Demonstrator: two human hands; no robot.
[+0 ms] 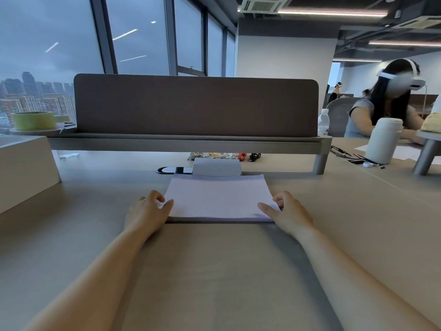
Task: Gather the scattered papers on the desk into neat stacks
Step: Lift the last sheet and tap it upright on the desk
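Note:
A squared stack of white paper (216, 198) lies flat on the beige desk (214, 271), straight ahead of me. My left hand (148, 212) grips the stack's near left corner, thumb on top and fingers curled at the left edge. My right hand (287, 211) grips the near right corner the same way, thumb lying on the top sheet. Both forearms reach forward over the desk.
A small grey box (216, 166) stands just behind the stack, with tangled cables (224, 156) and a brown divider screen (195, 105) beyond. A pale box (23, 168) sits left. At right are a white flask (383, 143), a water bottle (323, 123) and a seated person (386, 101).

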